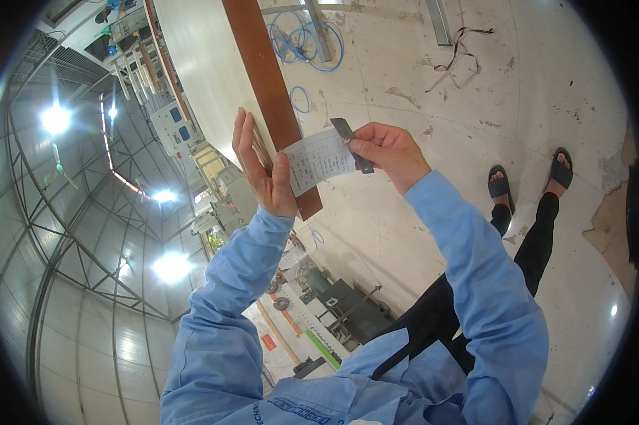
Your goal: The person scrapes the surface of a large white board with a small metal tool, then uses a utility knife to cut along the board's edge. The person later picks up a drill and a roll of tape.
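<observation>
A white printed paper sheet (321, 161) curves between my hands, its left part in front of a panel's brown edge (273, 92). My left hand (263, 170) has its fingers stretched along the panel's pale face (202, 57), the thumb at the sheet's left edge. I cannot tell how firmly the thumb touches the sheet. My right hand (386, 150) is closed, thumb against fingers, on a thin dark flat strip (343, 130). The strip lies across the sheet's right end. Whether the sheet is stuck to the panel is hidden.
Blue hose (342, 53) lies coiled on the pale worn floor (397, 227) near metal bars (440, 23) and a tangled dark strap (450, 67). Dark machinery (358, 312) stands below the panel's end. My sandalled feet (500, 183) are at the right.
</observation>
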`<action>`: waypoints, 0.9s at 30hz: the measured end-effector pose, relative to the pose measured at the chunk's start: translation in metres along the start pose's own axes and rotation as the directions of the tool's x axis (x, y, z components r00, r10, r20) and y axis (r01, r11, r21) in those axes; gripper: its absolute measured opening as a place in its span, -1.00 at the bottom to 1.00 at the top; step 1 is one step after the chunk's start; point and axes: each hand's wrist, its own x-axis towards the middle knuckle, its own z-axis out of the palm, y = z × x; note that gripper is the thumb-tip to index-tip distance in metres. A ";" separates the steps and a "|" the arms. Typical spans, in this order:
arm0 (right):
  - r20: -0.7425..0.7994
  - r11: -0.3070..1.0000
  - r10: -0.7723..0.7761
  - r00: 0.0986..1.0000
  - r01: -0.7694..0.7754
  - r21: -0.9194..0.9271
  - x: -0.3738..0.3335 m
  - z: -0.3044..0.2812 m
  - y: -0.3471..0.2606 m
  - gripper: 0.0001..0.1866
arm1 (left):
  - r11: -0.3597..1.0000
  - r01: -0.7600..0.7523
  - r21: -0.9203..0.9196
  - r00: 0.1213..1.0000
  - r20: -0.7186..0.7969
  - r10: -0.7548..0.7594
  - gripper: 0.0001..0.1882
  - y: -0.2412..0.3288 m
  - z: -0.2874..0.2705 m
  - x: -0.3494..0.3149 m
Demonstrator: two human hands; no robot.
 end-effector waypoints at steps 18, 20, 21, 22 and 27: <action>-0.043 1.000 -0.010 0.999 0.009 -0.023 -0.005 0.002 -0.002 -0.87 | 1.000 -0.005 -0.005 1.000 0.001 0.005 -0.35 0.001 -0.001 0.000; -0.035 1.000 -0.011 0.999 0.010 -0.020 -0.006 0.001 -0.002 -0.87 | 1.000 -0.005 -0.006 1.000 0.002 0.005 -0.35 0.001 -0.001 0.000; -0.032 1.000 -0.011 0.999 0.010 -0.017 -0.006 0.001 -0.002 -0.87 | 1.000 -0.004 -0.005 1.000 0.001 0.004 -0.35 0.001 -0.001 0.000; -0.034 1.000 -0.011 0.999 0.011 -0.015 -0.006 0.001 -0.002 -0.87 | 1.000 -0.002 -0.004 1.000 0.000 0.002 -0.35 0.001 -0.001 0.000; -0.037 1.000 -0.010 0.999 0.010 -0.001 -0.005 0.001 -0.002 -0.87 | 1.000 0.006 -0.007 1.000 -0.005 -0.007 -0.35 0.001 0.000 0.000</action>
